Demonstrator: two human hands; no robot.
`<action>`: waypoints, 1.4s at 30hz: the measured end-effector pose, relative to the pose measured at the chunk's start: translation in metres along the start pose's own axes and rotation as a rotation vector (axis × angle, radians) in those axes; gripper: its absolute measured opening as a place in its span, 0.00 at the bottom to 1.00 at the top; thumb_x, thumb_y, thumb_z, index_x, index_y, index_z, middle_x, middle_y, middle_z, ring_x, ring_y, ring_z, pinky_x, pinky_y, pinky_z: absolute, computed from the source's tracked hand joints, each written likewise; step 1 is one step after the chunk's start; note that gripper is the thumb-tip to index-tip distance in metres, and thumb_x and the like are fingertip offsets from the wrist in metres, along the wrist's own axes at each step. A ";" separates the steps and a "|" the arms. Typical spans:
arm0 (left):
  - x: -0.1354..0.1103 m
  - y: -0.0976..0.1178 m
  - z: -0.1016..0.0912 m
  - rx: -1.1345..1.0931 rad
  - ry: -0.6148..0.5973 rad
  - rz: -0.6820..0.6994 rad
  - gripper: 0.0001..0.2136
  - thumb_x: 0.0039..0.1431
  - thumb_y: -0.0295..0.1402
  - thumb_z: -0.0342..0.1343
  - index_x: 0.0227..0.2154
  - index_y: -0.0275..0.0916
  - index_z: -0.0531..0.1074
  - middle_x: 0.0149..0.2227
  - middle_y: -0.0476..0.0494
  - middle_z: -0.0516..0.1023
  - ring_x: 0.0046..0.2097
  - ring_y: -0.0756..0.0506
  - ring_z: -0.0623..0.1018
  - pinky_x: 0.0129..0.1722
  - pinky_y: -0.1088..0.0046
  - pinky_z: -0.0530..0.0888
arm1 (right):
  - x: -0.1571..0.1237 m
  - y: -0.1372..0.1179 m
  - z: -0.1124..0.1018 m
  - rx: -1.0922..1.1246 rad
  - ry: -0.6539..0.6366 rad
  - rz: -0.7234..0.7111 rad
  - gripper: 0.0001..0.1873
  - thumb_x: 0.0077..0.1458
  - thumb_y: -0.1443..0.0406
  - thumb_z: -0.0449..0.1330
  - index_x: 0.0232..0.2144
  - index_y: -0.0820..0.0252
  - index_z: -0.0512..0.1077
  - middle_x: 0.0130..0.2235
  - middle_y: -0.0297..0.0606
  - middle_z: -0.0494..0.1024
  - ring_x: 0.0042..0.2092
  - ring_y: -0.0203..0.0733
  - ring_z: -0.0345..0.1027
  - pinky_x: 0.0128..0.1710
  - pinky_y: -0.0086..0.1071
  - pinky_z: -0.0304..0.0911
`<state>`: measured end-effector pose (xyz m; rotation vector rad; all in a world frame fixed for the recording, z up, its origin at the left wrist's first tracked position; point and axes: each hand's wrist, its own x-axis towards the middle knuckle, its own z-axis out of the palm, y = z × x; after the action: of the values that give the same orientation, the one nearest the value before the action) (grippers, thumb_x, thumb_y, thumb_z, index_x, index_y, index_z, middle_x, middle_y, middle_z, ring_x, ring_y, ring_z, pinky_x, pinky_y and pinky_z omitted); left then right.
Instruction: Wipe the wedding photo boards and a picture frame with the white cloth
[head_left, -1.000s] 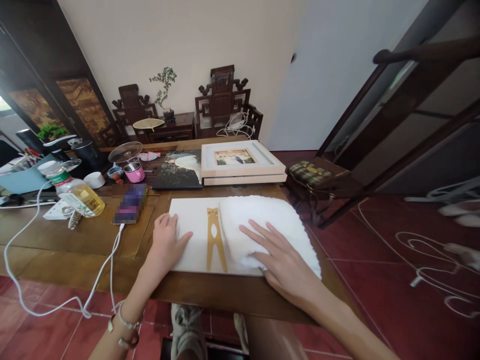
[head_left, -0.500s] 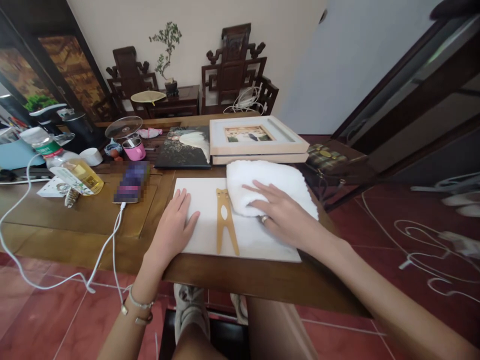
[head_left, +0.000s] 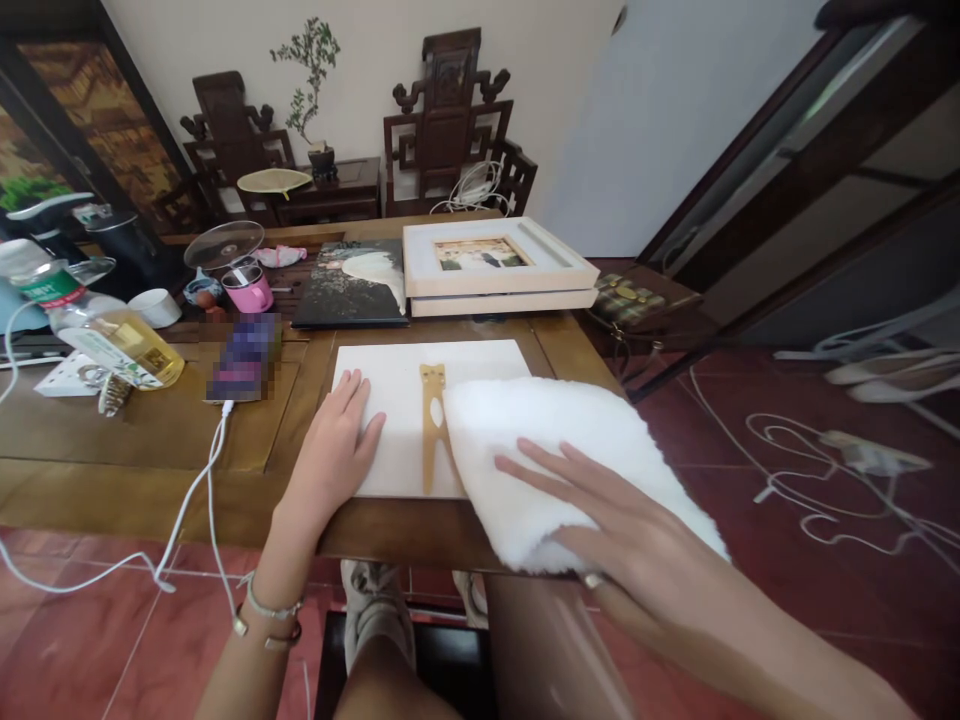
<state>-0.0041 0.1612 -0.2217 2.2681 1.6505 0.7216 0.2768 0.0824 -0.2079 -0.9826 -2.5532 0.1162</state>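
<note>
My left hand point(head_left: 335, 440) lies flat with fingers stretched along the left edge of a white board point(head_left: 390, 425) on the table. On the board rests a flat, tan wooden piece point(head_left: 429, 430) with a cat-like head, an oval hole and two splayed legs; one leg is partly covered. My right hand point(head_left: 600, 515) grips a fluffy white towel point(head_left: 555, 420), its fingers on top and the thumb side hidden in a fold. The towel covers the board's right part and hangs over the table's front edge.
Behind the board are a dark photo panel point(head_left: 352, 283) and stacked light wood frames point(head_left: 495, 262). To the left, a blurred phone point(head_left: 244, 358) with a white cable, a tilted bottle point(head_left: 112, 325) and a pink mug point(head_left: 249, 290) stand on the table point(head_left: 150, 430).
My right hand has drawn the towel toward me and right, over the board's front edge. My left hand stays on the board. The whole view has shifted slightly.
</note>
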 end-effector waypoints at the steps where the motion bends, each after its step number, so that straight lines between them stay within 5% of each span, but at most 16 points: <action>1: 0.001 0.001 0.001 0.003 -0.004 -0.001 0.22 0.65 0.36 0.45 0.60 0.34 0.61 0.65 0.33 0.58 0.68 0.39 0.54 0.65 0.57 0.54 | 0.003 0.007 0.000 0.001 -0.007 0.006 0.22 0.35 0.79 0.48 0.29 0.55 0.74 0.63 0.37 0.61 0.66 0.52 0.47 0.61 0.57 0.53; 10: 0.008 0.002 0.009 0.022 -0.023 0.005 0.23 0.65 0.35 0.44 0.60 0.31 0.61 0.65 0.31 0.58 0.68 0.39 0.54 0.65 0.58 0.54 | 0.078 0.091 0.022 -0.111 0.015 0.127 0.20 0.48 0.77 0.53 0.42 0.62 0.73 0.61 0.48 0.66 0.65 0.56 0.50 0.62 0.57 0.50; 14: 0.006 -0.003 0.008 -0.007 -0.020 -0.008 0.22 0.64 0.35 0.45 0.60 0.33 0.61 0.65 0.32 0.58 0.68 0.39 0.54 0.65 0.57 0.53 | 0.075 0.078 0.025 -0.132 0.010 0.115 0.18 0.49 0.77 0.52 0.40 0.62 0.73 0.60 0.49 0.67 0.65 0.56 0.50 0.61 0.57 0.52; 19: 0.000 -0.009 0.002 -0.002 -0.005 -0.007 0.22 0.65 0.34 0.45 0.60 0.32 0.61 0.65 0.31 0.58 0.68 0.38 0.54 0.65 0.56 0.54 | 0.030 0.014 0.015 -0.070 0.064 0.040 0.18 0.41 0.78 0.50 0.30 0.57 0.73 0.60 0.45 0.67 0.65 0.56 0.50 0.61 0.58 0.54; 24: -0.006 -0.011 -0.005 0.048 -0.001 0.016 0.22 0.65 0.34 0.44 0.60 0.30 0.60 0.65 0.30 0.58 0.68 0.38 0.54 0.65 0.56 0.55 | -0.002 -0.026 -0.011 0.017 -0.066 -0.017 0.17 0.39 0.76 0.51 0.28 0.53 0.72 0.62 0.37 0.65 0.65 0.54 0.50 0.60 0.56 0.57; 28: -0.006 -0.010 -0.004 0.066 0.004 0.030 0.22 0.65 0.33 0.44 0.59 0.30 0.60 0.65 0.30 0.58 0.68 0.38 0.54 0.65 0.55 0.56 | 0.011 -0.005 -0.014 0.032 -0.072 0.036 0.18 0.45 0.77 0.49 0.32 0.56 0.72 0.61 0.41 0.65 0.64 0.50 0.52 0.61 0.54 0.55; 36: -0.001 -0.011 0.003 0.070 -0.010 0.028 0.23 0.65 0.34 0.44 0.59 0.27 0.60 0.65 0.28 0.58 0.67 0.38 0.55 0.65 0.55 0.56 | 0.091 0.087 0.021 -0.100 -0.039 0.112 0.17 0.51 0.75 0.50 0.41 0.64 0.72 0.60 0.54 0.66 0.64 0.58 0.50 0.61 0.59 0.51; 39: 0.000 -0.012 0.005 0.070 -0.008 0.029 0.22 0.65 0.34 0.45 0.59 0.27 0.60 0.64 0.28 0.58 0.67 0.38 0.55 0.65 0.55 0.56 | 0.096 0.090 0.027 -0.120 -0.020 0.120 0.16 0.52 0.75 0.50 0.41 0.63 0.71 0.59 0.54 0.67 0.65 0.57 0.50 0.61 0.58 0.51; 42: -0.001 -0.014 0.003 0.074 -0.006 0.028 0.22 0.65 0.34 0.45 0.59 0.29 0.60 0.65 0.29 0.58 0.67 0.38 0.55 0.65 0.55 0.56 | 0.077 0.064 0.025 -0.109 -0.001 0.094 0.16 0.49 0.77 0.50 0.38 0.62 0.72 0.59 0.53 0.67 0.65 0.56 0.50 0.62 0.57 0.51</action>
<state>-0.0138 0.1652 -0.2306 2.3461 1.6727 0.6697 0.2556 0.1827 -0.2186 -1.1447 -2.5374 0.0037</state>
